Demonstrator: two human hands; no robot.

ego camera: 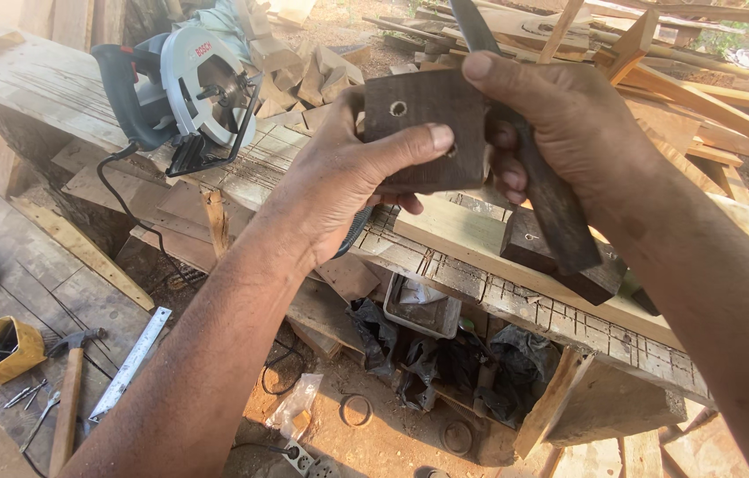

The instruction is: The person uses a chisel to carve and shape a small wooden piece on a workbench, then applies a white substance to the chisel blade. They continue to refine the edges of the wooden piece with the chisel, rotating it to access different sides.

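- Both hands held a dark wooden block up over the workbench, above its slotted top.
- Left hand gripped the block from below, thumb pressed across its face.
- Right hand clasped the block's far edge, fingers curled round a dark strip of wood hanging from it.
- Circular saw lay on the workbench, well left of the block.
- Hammer and metal ruler lay on a board below the workbench's left end.
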